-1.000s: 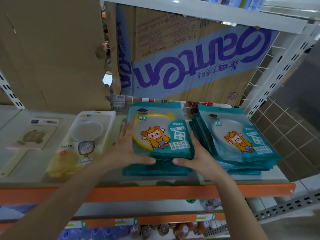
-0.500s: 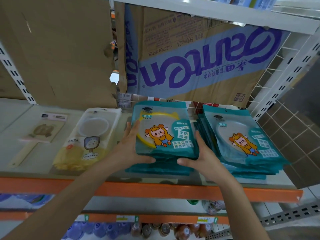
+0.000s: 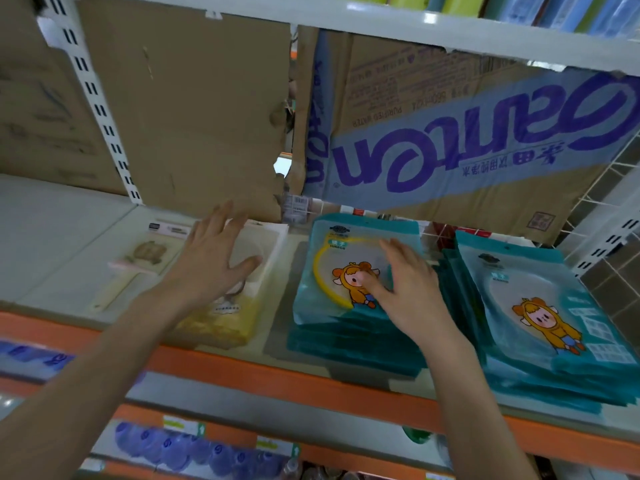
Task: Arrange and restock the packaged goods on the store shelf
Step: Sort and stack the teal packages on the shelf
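Note:
A stack of teal packets (image 3: 337, 306) printed with a cartoon child lies in the middle of the shelf (image 3: 242, 370). My right hand (image 3: 407, 289) hovers over its top packet with fingers spread; whether it touches is unclear. A second, taller teal stack (image 3: 540, 317) lies to the right. My left hand (image 3: 213, 258), fingers spread and holding nothing, is above a white and yellow packet (image 3: 239, 313) left of the middle stack. A flat beige packet (image 3: 149, 252) lies further left.
Brown cardboard sheets (image 3: 194, 109) and a flattened box with purple lettering (image 3: 485, 133) line the back of the shelf. A white wire grid (image 3: 609, 209) closes the right side. Blue bottles (image 3: 194, 448) fill the lower shelf. A white shelf edge runs overhead.
Both hands have let go of the middle teal stack. My left hand moved left over the white and yellow packet; my right hand rose over the stack's top. The view shifted right and closer.

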`<state>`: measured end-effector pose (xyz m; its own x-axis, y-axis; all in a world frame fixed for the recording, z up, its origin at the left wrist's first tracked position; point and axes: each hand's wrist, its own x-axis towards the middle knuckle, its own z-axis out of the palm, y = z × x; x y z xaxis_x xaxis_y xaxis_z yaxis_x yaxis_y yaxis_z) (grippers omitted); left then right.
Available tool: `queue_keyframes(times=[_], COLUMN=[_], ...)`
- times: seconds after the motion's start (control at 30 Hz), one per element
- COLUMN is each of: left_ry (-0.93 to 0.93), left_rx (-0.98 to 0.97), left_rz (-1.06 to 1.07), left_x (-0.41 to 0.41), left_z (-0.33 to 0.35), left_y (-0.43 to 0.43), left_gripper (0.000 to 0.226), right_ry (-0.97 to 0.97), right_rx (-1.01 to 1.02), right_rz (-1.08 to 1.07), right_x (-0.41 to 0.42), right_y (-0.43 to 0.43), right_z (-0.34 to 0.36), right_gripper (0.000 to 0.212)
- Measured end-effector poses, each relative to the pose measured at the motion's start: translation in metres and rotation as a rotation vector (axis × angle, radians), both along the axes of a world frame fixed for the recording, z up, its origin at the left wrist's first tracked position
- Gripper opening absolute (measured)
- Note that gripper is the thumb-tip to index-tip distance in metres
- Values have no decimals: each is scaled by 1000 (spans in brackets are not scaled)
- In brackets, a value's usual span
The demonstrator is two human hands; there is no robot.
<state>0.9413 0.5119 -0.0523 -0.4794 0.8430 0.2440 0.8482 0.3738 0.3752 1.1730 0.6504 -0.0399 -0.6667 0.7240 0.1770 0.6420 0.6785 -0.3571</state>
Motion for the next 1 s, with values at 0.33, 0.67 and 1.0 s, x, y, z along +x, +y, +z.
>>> queue_keyframes(times=[0.33, 0.67, 1.0], left_ry=[57, 37, 93], left_rx=[-71, -166, -157], left_rz=[-66, -69, 74], left_x=[-66, -194, -295], left_z=[-1, 3, 10], left_y=[-55, -181, -246], left_gripper=[69, 74, 74], right_ry=[-151, -165, -166], right_rx=[94, 29, 40], right_rz=[-57, 28, 204], right_x=[-78, -230, -364], right_y=[-68, -188, -244], right_z=[6, -2, -2], right_gripper=[67, 69, 72])
